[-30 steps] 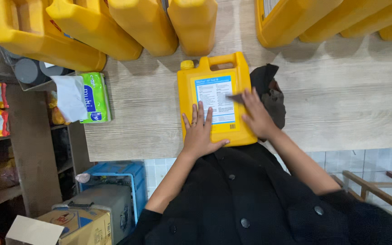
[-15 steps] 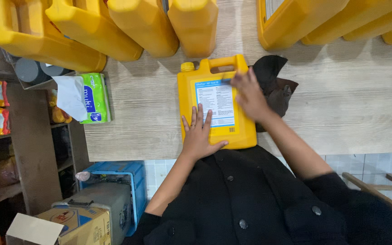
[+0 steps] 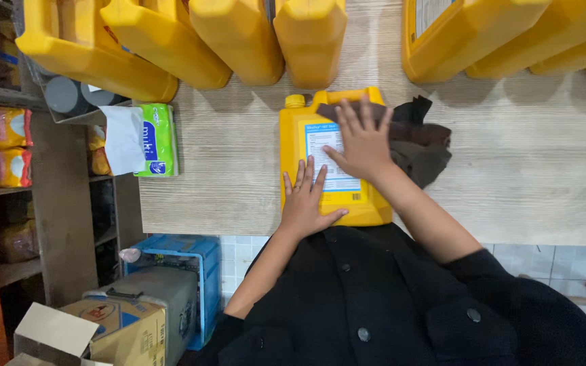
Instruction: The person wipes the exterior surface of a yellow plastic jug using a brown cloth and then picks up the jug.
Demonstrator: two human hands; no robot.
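Yellow jug (image 3: 330, 159) lies flat on the wooden counter (image 3: 239, 169), near its front edge, label side up. From the head view, the left hand (image 3: 304, 198) rests flat on the lower part with fingers spread, holding nothing. The right hand (image 3: 362, 144) presses a dark cloth (image 3: 418, 139) onto the upper part, so the wiping looks under way, not finished. How clean the surface is under the hands cannot be seen; the other yellow jugs (image 3: 239, 37) are cut off at the top.
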